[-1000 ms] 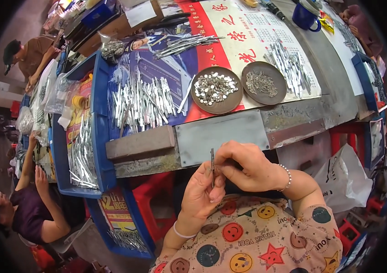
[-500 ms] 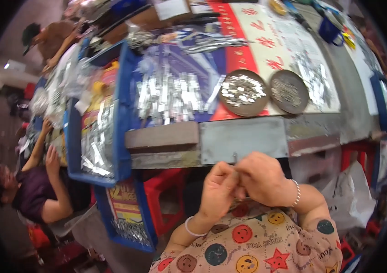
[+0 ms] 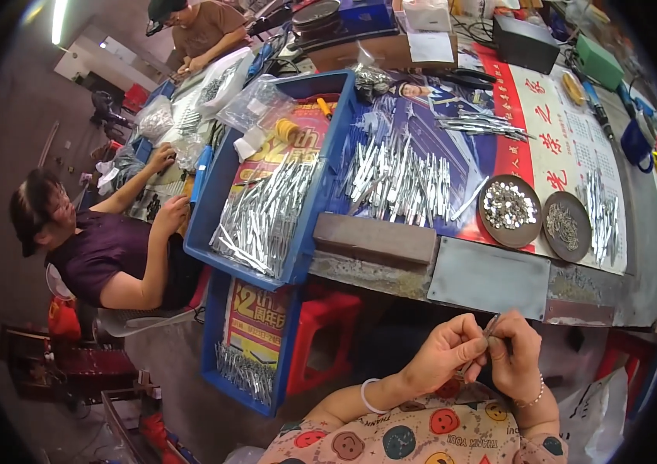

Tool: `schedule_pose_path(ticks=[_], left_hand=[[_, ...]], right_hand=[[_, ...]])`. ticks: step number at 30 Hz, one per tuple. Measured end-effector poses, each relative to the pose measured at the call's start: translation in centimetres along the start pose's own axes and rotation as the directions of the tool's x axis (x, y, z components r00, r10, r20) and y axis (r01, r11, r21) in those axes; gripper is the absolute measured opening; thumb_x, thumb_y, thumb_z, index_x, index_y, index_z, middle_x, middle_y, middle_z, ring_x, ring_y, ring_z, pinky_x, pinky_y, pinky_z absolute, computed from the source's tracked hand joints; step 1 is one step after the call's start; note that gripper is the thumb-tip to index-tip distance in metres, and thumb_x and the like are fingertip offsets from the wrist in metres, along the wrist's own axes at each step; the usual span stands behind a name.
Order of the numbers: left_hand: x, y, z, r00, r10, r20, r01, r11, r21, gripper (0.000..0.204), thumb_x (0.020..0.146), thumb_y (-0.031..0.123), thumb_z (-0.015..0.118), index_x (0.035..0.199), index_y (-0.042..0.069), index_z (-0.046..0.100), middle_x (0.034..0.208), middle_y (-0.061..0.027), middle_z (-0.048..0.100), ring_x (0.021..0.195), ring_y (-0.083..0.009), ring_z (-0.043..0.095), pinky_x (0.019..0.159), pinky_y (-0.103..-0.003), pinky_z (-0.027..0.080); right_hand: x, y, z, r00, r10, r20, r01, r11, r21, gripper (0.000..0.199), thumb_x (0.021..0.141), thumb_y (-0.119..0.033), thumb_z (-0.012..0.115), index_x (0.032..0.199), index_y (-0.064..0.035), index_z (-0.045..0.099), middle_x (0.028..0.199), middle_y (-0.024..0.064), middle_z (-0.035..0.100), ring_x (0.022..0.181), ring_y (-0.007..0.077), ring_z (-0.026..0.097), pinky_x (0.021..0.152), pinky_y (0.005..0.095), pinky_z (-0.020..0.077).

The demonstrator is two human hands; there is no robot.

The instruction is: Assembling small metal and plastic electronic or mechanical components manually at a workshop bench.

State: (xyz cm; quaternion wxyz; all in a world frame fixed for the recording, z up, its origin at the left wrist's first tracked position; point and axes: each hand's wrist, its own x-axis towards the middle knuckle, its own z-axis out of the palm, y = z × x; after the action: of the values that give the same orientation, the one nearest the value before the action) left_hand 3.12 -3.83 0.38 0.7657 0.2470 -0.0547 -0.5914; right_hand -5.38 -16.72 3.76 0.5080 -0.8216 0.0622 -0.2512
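In front of my chest, at the near edge of the bench, my left hand (image 3: 450, 348) and my right hand (image 3: 517, 352) meet with their fingers pinched. Between them is a slim metal piece (image 3: 491, 325), its thin end poking up; the rest is covered by my fingers. Just beyond lies a flat grey metal plate (image 3: 491, 277) on the bench edge. A brown block (image 3: 375, 238) rests left of it. Past the plate stand two round brown dishes, one with small shiny discs (image 3: 508, 205), the other with tiny metal parts (image 3: 567, 226).
Many slim metal strips (image 3: 398, 182) lie on the blue poster, with more to the right (image 3: 600, 216). A blue tray (image 3: 319, 185) of strips stands left, above a lower blue tray (image 3: 290, 363) and a red stool (image 3: 324, 332). A co-worker (image 3: 108, 251) sits at the left.
The view has swung left, so the bench and my hands appear farther right. My hands stay together; the metal piece's end now shows more plainly between my fingers.
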Motion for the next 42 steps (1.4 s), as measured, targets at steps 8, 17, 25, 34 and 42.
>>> schedule_pose_path(ticks=[8,17,25,34,42], left_hand=[[-0.3,-0.3,0.1,0.999,-0.037,0.028,0.038,0.999,-0.039,0.015,0.094,0.017,0.056,0.087,0.008,0.047,0.074,-0.0035,0.058,0.053,-0.0106,0.055,0.047,-0.02,0.042],[0.2,-0.8,0.5,0.997,-0.063,-0.04,0.063,0.998,0.022,0.017,0.094,0.019,0.056,0.084,0.009,0.047,0.073,-0.0044,0.058,0.053,-0.0105,0.053,0.047,-0.021,0.043],[0.2,-0.6,0.9,0.998,-0.062,-0.004,0.062,0.998,-0.014,0.015,0.094,0.016,0.055,0.087,0.009,0.045,0.073,-0.0082,0.058,0.054,-0.0149,0.055,0.047,-0.024,0.044],[0.6,-1.9,1.6,0.998,-0.049,-0.046,0.047,0.998,-0.036,0.015,0.095,0.016,0.054,0.086,0.008,0.046,0.074,-0.0057,0.058,0.053,-0.0113,0.054,0.048,-0.021,0.043],[1.1,-1.3,1.7,0.994,-0.065,-0.089,0.068,0.997,0.032,0.014,0.095,0.014,0.053,0.086,0.006,0.045,0.077,-0.0082,0.06,0.056,-0.0119,0.056,0.051,-0.021,0.046]], right_hand=[[-0.3,-0.1,0.0,0.992,-0.097,0.075,0.108,0.981,-0.164,0.013,0.079,0.001,0.06,0.083,-0.0042,0.049,0.074,0.0114,0.056,0.063,0.0297,0.056,0.054,0.0365,0.0449],[-0.5,1.1,-1.2,0.983,-0.16,0.086,0.176,0.953,-0.247,0.019,0.076,0.007,0.059,0.088,-0.004,0.049,0.078,0.0132,0.057,0.065,0.0314,0.055,0.058,0.038,0.0456],[-0.2,1.4,-1.6,0.993,0.111,0.043,-0.118,0.974,0.195,0.014,0.076,0.007,0.06,0.083,-0.0012,0.052,0.074,0.0123,0.056,0.065,0.0259,0.057,0.061,0.0319,0.0472],[-1.6,1.4,-1.4,0.998,-0.061,0.009,0.061,0.996,-0.068,0.023,0.075,0.014,0.055,0.091,-0.0009,0.048,0.08,0.0179,0.055,0.06,0.0314,0.055,0.052,0.0348,0.0453],[-0.8,2.7,-2.5,0.979,-0.2,0.05,0.206,0.96,-0.189,0.026,0.072,0.01,0.061,0.092,-0.0008,0.049,0.086,0.0155,0.058,0.071,0.0325,0.059,0.061,0.0375,0.0496]])
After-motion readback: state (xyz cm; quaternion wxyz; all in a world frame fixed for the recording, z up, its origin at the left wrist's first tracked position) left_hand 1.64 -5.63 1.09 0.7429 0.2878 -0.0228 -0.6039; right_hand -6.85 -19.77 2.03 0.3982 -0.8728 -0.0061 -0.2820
